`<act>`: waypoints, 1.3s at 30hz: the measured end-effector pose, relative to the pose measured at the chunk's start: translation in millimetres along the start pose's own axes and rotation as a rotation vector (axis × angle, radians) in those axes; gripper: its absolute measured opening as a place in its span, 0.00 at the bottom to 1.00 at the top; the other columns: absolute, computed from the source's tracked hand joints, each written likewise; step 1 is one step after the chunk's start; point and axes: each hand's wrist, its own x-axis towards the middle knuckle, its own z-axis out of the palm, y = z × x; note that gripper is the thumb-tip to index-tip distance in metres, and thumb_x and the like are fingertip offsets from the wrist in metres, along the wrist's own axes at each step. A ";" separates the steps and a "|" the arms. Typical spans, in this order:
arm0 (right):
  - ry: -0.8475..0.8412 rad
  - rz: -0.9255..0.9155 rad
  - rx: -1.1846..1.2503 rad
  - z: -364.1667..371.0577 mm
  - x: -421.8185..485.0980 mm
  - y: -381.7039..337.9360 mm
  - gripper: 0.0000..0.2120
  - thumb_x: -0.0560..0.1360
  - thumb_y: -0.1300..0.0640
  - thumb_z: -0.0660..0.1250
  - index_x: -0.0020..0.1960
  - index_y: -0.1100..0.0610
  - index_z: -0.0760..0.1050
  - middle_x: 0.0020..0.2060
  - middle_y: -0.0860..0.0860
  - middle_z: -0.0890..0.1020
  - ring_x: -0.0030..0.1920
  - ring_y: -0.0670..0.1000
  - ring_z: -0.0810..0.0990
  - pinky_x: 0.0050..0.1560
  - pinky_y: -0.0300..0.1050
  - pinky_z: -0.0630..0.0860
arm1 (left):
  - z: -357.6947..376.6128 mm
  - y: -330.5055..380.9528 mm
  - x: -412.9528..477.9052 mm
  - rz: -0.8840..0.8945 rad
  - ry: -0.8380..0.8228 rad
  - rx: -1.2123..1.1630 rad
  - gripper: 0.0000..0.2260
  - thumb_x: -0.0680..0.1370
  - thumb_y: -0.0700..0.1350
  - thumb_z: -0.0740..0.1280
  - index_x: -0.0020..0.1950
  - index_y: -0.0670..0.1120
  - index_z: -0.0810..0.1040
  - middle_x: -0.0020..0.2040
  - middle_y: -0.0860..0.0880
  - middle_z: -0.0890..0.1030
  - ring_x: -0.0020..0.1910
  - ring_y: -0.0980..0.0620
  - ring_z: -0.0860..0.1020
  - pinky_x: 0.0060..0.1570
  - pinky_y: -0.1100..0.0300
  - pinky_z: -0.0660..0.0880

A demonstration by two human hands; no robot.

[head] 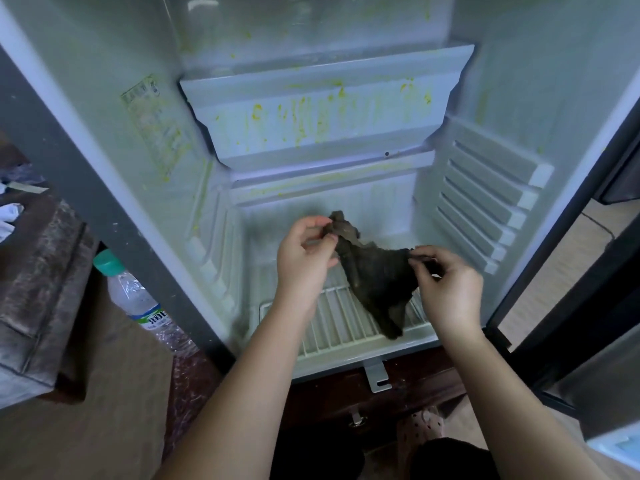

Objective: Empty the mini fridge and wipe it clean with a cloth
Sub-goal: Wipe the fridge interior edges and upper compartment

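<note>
Both hands [375,271] pinching cloth [375,275] between them.

Inside the mini fridge [519,81]: smooth white plastic walls, faintly glossy, spattered with dried yellow-green smears. The cloth [377,271] is dark, matt fabric, coarse and crumpled. Beneath it, the wire rack [339,327] shows a smooth white coated finish. A label [156,123] on the left wall looks like thin, glossy film. Bare grey metal on the bracket [379,375], with a dull sheen. The bottle [138,299] is clear, shiny, crinkled plastic.
</note>
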 end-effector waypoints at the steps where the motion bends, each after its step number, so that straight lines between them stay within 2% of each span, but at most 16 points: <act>1: 0.006 0.077 -0.005 -1.0 2.2 1.1 0.07 0.75 0.63 0.69 0.46 0.52 0.79 0.40 0.45 0.81 0.41 0.44 0.79 0.47 0.43 0.78 | -2.8 1.3 3.9 -0.007 0.007 -0.036 0.10 0.78 0.32 0.65 0.49 0.48 0.77 0.47 0.50 0.80 0.44 0.55 0.81 0.44 0.58 0.81; 3: 0.017 0.182 -0.008 -1.4 6.4 4.5 0.02 0.77 0.58 0.67 0.49 0.54 0.78 0.40 0.46 0.81 0.43 0.48 0.79 0.47 0.45 0.76 | -5.7 2.6 10.8 -0.003 0.018 -0.077 0.10 0.78 0.32 0.64 0.50 0.48 0.77 0.47 0.50 0.80 0.44 0.56 0.81 0.44 0.59 0.81; 7: -0.021 0.241 -0.013 3.8 12.7 1.5 0.06 0.79 0.55 0.64 0.51 0.56 0.76 0.41 0.49 0.80 0.48 0.54 0.81 0.48 0.47 0.76 | -7.4 -6.4 18.9 0.040 0.101 -0.011 0.11 0.77 0.32 0.66 0.46 0.49 0.77 0.42 0.48 0.81 0.43 0.50 0.82 0.42 0.57 0.80; 10: -0.031 0.111 -0.088 15.4 23.3 -24.4 0.02 0.78 0.55 0.66 0.48 0.52 0.76 0.40 0.49 0.81 0.46 0.54 0.81 0.45 0.45 0.75 | -9.3 -11.5 22.7 0.008 0.110 0.003 0.09 0.77 0.34 0.68 0.46 0.48 0.78 0.40 0.47 0.80 0.43 0.47 0.81 0.40 0.62 0.80; 12: -0.011 0.015 -0.202 21.5 29.1 -38.8 0.03 0.78 0.53 0.65 0.49 0.52 0.76 0.40 0.51 0.83 0.44 0.56 0.80 0.42 0.50 0.77 | -11.6 -10.5 24.8 -0.012 0.106 -0.015 0.08 0.78 0.34 0.67 0.47 0.48 0.77 0.42 0.47 0.80 0.42 0.47 0.81 0.38 0.63 0.80; 14: -0.013 0.034 -0.262 24.3 32.4 -40.8 0.04 0.78 0.53 0.64 0.50 0.52 0.76 0.41 0.52 0.83 0.45 0.58 0.80 0.41 0.52 0.77 | -15.2 -6.3 26.4 0.006 0.080 -0.007 0.09 0.79 0.34 0.65 0.48 0.48 0.77 0.45 0.47 0.80 0.43 0.49 0.81 0.40 0.63 0.81; 17: -0.068 0.104 -0.245 23.9 29.1 -29.7 0.08 0.77 0.54 0.66 0.56 0.51 0.76 0.49 0.49 0.82 0.52 0.54 0.78 0.44 0.45 0.73 | -18.4 -1.0 26.1 0.024 0.022 0.002 0.10 0.80 0.33 0.63 0.48 0.48 0.76 0.47 0.48 0.81 0.44 0.52 0.81 0.41 0.62 0.81; 20: -0.073 0.005 -0.175 25.0 25.9 -25.8 0.12 0.76 0.54 0.68 0.59 0.52 0.76 0.54 0.47 0.79 0.59 0.50 0.74 0.48 0.35 0.64 | -15.6 2.2 23.3 0.044 -0.026 0.009 0.10 0.80 0.32 0.62 0.48 0.47 0.75 0.46 0.50 0.81 0.42 0.58 0.82 0.41 0.62 0.80; 23: -0.201 -0.079 -0.083 34.9 17.4 -31.9 0.13 0.73 0.48 0.71 0.55 0.52 0.78 0.49 0.45 0.80 0.57 0.50 0.76 0.50 0.35 0.66 | -12.6 5.3 20.4 0.060 -0.032 0.002 0.10 0.79 0.33 0.64 0.48 0.48 0.76 0.45 0.51 0.81 0.41 0.58 0.82 0.41 0.64 0.79; 26: -0.374 -0.097 -0.245 47.8 5.1 -33.1 0.23 0.68 0.39 0.73 0.55 0.53 0.76 0.48 0.49 0.81 0.54 0.52 0.76 0.51 0.46 0.73 | -10.9 8.7 19.0 0.063 0.008 -0.042 0.07 0.78 0.33 0.65 0.49 0.45 0.77 0.45 0.47 0.81 0.41 0.52 0.82 0.40 0.64 0.79; 27: -0.415 -0.074 -0.317 50.7 2.6 -32.5 0.23 0.68 0.39 0.72 0.55 0.53 0.76 0.47 0.50 0.81 0.53 0.52 0.76 0.50 0.47 0.75 | -11.2 9.7 19.1 0.062 0.023 -0.050 0.06 0.78 0.33 0.66 0.49 0.44 0.77 0.45 0.47 0.81 0.41 0.51 0.82 0.41 0.64 0.79; 30: -0.474 -0.020 -0.394 51.3 5.6 -30.7 0.11 0.73 0.46 0.68 0.51 0.52 0.77 0.43 0.50 0.82 0.48 0.53 0.80 0.43 0.46 0.76 | -13.5 12.1 20.3 0.068 0.053 -0.076 0.06 0.78 0.33 0.66 0.49 0.44 0.77 0.44 0.47 0.81 0.37 0.53 0.82 0.42 0.62 0.80; 32: -0.484 -0.050 -0.352 48.0 9.8 -31.5 0.06 0.75 0.51 0.68 0.49 0.52 0.78 0.41 0.49 0.83 0.46 0.52 0.80 0.43 0.47 0.77 | -14.4 12.5 22.3 0.082 0.078 -0.056 0.07 0.78 0.34 0.66 0.49 0.45 0.77 0.44 0.47 0.81 0.35 0.55 0.82 0.41 0.62 0.80; 35: -0.488 -0.073 -0.261 41.9 15.9 -33.4 0.01 0.74 0.54 0.69 0.45 0.50 0.78 0.39 0.44 0.82 0.45 0.48 0.80 0.46 0.46 0.76 | -17.7 9.2 27.3 0.126 0.147 0.071 0.09 0.78 0.34 0.66 0.47 0.48 0.77 0.41 0.48 0.81 0.32 0.57 0.81 0.36 0.62 0.80; 37: -0.453 -0.022 -0.139 39.4 22.6 -32.5 0.02 0.73 0.56 0.71 0.42 0.52 0.78 0.37 0.44 0.82 0.43 0.46 0.81 0.47 0.46 0.77 | -21.7 4.3 30.8 0.176 0.156 0.309 0.06 0.78 0.38 0.68 0.49 0.50 0.77 0.40 0.49 0.81 0.31 0.54 0.82 0.39 0.54 0.81; 39: -0.343 0.062 0.025 34.1 31.6 -35.3 0.03 0.72 0.58 0.71 0.41 0.54 0.79 0.35 0.45 0.82 0.41 0.46 0.81 0.46 0.43 0.76 | -24.7 3.1 30.0 0.254 0.143 0.606 0.08 0.78 0.44 0.68 0.56 0.50 0.77 0.40 0.51 0.81 0.35 0.49 0.82 0.44 0.52 0.78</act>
